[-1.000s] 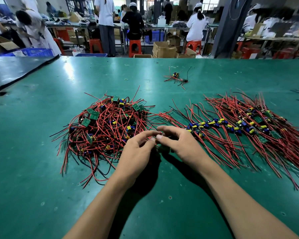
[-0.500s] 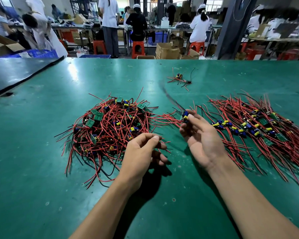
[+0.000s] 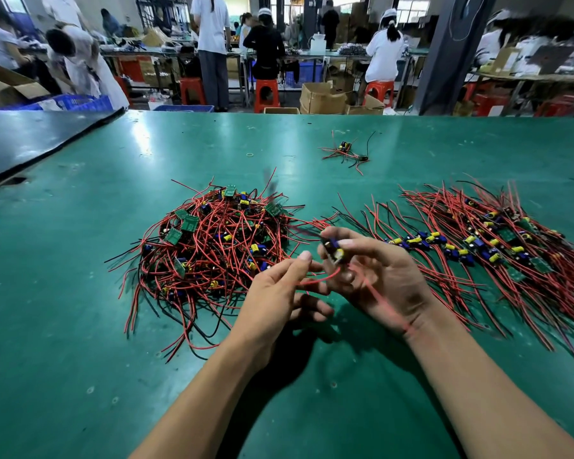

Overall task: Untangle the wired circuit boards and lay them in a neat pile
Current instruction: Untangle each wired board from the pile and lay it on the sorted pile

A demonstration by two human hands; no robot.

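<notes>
**1. Markings.** On my feed, any print on the green boards is too small to read, and the background is blurred.

**2. Right hand.** The right hand (image 3: 381,279) is raised over the middle of the counter (image 3: 80,326), palm turned up. Its fingers (image 3: 353,242) and thumb pinch one circuit board (image 3: 333,252). The board carries blue and yellow parts and sits tilted at the fingertips.

**3. Left hand.** The left hand (image 3: 275,293) is just beside the right hand. Its fingers (image 3: 304,258) are curled and hold a red wire (image 3: 315,279) that runs from the held board. A second red lead, blurred, trails across the right palm to the wrist.

**4. Tangled heap.** The tangled heap (image 3: 219,246) of red and black wires and green boards lies on the counter. It is just beyond the left hand, on the side toward the left edge. The held board is above the gap between this heap and the sorted row.

**5. Sorted row.** The sorted row (image 3: 478,246) runs toward the right edge. Its boards lie in a line and the wires fan out to both sides. Its near end lies just behind the right hand.

**6. Other items.**
- A stray board (image 3: 345,152) with wires lies toward the far edge, well apart from both groups.
- A rubber band (image 3: 250,155) lies to the left of the stray board.
- A black mat (image 3: 30,144) covers the far left corner.
</notes>
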